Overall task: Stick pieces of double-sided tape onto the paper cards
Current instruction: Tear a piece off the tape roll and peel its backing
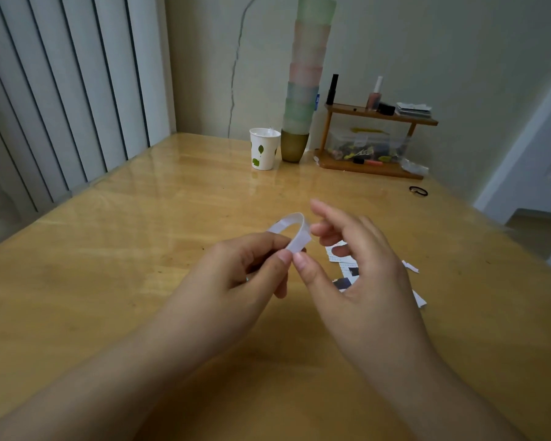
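Glossy wooden tabletop. Above it, left hand & right hand: both grips pinch a curled white tape strip. Printed paper cards lie flat under right hand.

I see a white tape strip over the honey-yellow worktop; at twelve o'clock, a white cup with green leaves.
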